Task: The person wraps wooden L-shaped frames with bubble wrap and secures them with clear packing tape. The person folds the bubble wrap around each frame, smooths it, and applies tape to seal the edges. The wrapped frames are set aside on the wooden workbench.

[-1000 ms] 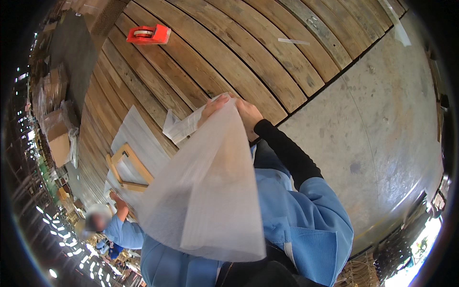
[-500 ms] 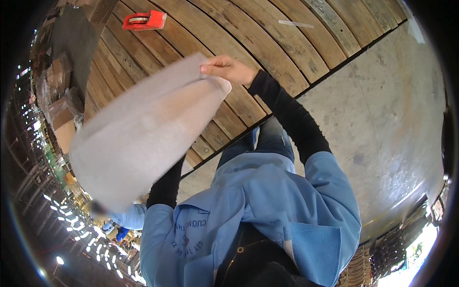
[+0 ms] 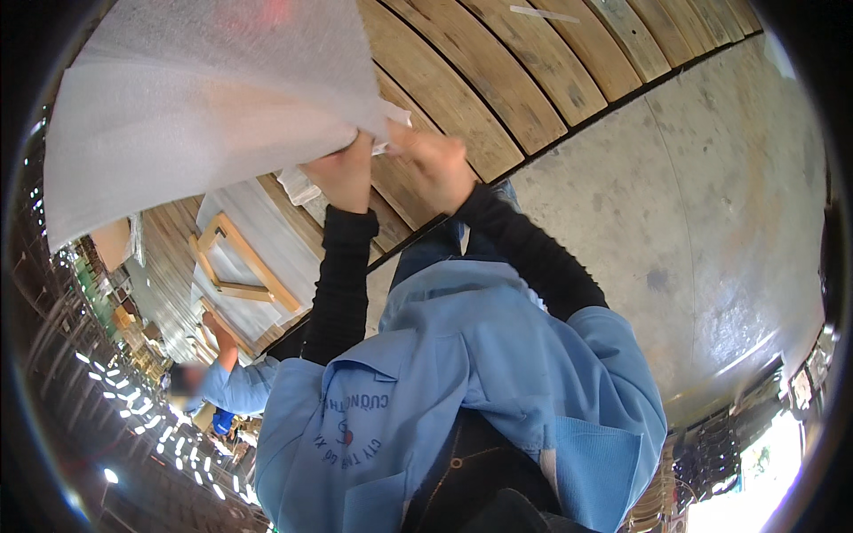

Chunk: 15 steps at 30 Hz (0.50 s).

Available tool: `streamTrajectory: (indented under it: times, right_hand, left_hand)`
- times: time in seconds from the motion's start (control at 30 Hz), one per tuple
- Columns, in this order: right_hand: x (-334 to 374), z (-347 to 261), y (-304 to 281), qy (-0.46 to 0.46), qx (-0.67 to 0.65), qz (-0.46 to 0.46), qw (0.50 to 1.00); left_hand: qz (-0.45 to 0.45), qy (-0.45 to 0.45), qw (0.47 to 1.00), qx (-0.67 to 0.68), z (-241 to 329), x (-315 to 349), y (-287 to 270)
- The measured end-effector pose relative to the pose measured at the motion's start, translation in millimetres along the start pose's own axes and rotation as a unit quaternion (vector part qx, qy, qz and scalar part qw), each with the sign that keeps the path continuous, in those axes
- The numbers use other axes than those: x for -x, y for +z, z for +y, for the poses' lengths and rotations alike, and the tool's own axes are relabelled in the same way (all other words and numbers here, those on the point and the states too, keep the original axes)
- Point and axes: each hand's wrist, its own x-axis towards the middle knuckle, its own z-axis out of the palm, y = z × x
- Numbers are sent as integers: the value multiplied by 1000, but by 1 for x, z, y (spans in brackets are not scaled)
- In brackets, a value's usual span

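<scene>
A large, thin, whitish see-through sheet [image 3: 178, 124], apparently packing foam, spreads from my hands toward the upper left. Its lower edge meets my left hand [image 3: 342, 173], which is closed on it; the fingertips are partly hidden by the sheet. Close beside it, my right hand [image 3: 435, 164] pinches the gathered corner, somewhat smeared by motion. A red tape dispenser shows only as a faint red patch through the sheet. Below my hands lies a crumpled whitish piece [image 3: 299, 186] on the slatted wooden table [image 3: 471, 89].
To the left, a light wooden frame [image 3: 253, 253] lies on whitish sheeting on the table. A co-worker's arm [image 3: 227, 342] reaches in beside it. A thin pale strip [image 3: 544, 13] lies at the far side. Concrete floor [image 3: 622, 195] borders the table on the right.
The sheet has swung up and away to the upper left, covering the tape dispenser and uncovering the wooden frame. My left hand has come up beside my right hand.
</scene>
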Motion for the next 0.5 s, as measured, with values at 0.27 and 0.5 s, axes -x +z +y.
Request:
streamTrajectory:
  times: [0.27,0.5]
  right_hand:
    - [37,-14,83,-20,37,104,994]
    - [20,-2,148,-36,221,104,969]
  left_hand:
    - [-521,-40,850,-70,36,-57,-96]
    - [-375,-32,926,11,27,-57,-58]
